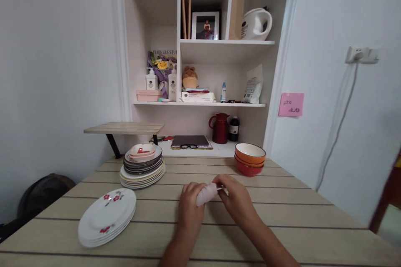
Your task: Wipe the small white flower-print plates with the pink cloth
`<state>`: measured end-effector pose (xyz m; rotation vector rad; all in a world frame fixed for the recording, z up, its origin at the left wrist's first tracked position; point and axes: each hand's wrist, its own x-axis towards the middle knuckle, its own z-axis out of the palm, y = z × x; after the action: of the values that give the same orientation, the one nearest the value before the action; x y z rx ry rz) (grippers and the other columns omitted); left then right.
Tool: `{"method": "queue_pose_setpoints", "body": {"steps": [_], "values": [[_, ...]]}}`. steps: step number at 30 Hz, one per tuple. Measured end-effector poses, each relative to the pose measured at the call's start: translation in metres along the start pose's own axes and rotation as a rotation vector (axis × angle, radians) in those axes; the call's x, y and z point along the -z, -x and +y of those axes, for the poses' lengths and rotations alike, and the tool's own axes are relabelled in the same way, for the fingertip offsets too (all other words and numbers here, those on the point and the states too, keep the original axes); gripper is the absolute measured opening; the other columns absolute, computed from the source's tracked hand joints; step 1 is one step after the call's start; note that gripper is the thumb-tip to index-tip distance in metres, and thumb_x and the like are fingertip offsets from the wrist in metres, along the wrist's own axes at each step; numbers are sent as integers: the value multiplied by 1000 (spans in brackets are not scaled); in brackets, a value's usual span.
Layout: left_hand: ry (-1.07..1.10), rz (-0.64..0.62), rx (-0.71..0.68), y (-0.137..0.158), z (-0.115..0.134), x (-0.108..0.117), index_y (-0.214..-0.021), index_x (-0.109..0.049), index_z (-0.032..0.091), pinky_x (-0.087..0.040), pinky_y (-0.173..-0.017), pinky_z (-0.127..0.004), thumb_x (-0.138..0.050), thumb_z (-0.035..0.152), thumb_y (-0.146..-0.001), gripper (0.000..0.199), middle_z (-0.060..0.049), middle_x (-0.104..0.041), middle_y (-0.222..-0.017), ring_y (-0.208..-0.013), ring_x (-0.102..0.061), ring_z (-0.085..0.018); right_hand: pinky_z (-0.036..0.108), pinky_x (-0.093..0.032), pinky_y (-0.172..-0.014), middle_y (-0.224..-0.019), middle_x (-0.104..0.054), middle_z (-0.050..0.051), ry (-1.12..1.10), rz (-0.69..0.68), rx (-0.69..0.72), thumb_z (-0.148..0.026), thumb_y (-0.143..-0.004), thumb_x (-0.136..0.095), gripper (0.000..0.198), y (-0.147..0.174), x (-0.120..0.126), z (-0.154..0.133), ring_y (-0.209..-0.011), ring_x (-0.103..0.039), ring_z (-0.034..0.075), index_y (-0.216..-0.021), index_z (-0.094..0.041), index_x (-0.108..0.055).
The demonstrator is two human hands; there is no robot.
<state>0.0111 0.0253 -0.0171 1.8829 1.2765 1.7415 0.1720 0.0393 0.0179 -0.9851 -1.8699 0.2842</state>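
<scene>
Pvt. home, by the look of it: wht. built-in shelves (213,56) behind the slatted table (225,242) carry a framed pic (206,26), plush toy (189,77) and bouquet (162,65). Flowered plates (106,217) and orange bowls (250,159) sit stacked on the table, w/ eyeglasses (189,146) and red jug (221,128) just behind it. Handwritten pink note (291,104) on wall (338,133), table's R.

Your left hand (191,204) was curled in a grip; your right hand (234,200) angled inward beside it, forefinger (218,178) and thumb (223,196) bent in a pinch.
</scene>
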Motion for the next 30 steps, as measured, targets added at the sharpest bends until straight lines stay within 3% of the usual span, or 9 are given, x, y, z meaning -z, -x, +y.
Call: {"method": "queue_pose_setpoints", "body": {"steps": [4,10,18,22,30], "values": [[61,42,34,0,1,0,-90,-72,22,-47,-84,-39,-57,4,-66,34,-7,-70,-92,-91,-61,-26,33,-43,-74,-83,-66,4,-66,20,24,-12,-77,-52,17,-1,2,-7,-80,-58,22,-81,-24,-64],[340,50,322,-3,3,-4,-92,-71,17,-50,-77,-30,-72,21,-67,25,-7,-72,-88,-84,-64,-23,28,-41,-64,-74,-63,1,-382,82,-163,-24,-78,-61,3,-2,0,-12,-71,-56,19,-79,-22,-63],[651,108,598,-4,16,1,-104,-70,13,-53,-71,-28,-82,42,-61,53,-9,-76,-91,-78,-69,-21,23,-37,-51,-64,-60,-6,-952,254,-492,-32,-62,-78,30,-1,-14,-4,-55,-50,13,-75,-21,-54],[702,119,646,-2,17,2,-104,-71,11,-51,-64,-25,-82,48,-60,58,-11,-76,-89,-74,-69,-20,26,-45,-56,-70,-69,-2,-1154,227,-592,-32,-57,-84,36,-1,-21,-1,-59,-59,15,-82,-20,-60],[801,120,695,-2,19,1,-95,-74,11,-46,-55,-22,-82,51,-59,54,-12,-77,-86,-70,-69,-20,33,-53,-76,-91,-74,5,-1427,215,-685,-22,-65,-81,30,0,-31,-2,-79,-68,21,-91,-19,-67]]}}
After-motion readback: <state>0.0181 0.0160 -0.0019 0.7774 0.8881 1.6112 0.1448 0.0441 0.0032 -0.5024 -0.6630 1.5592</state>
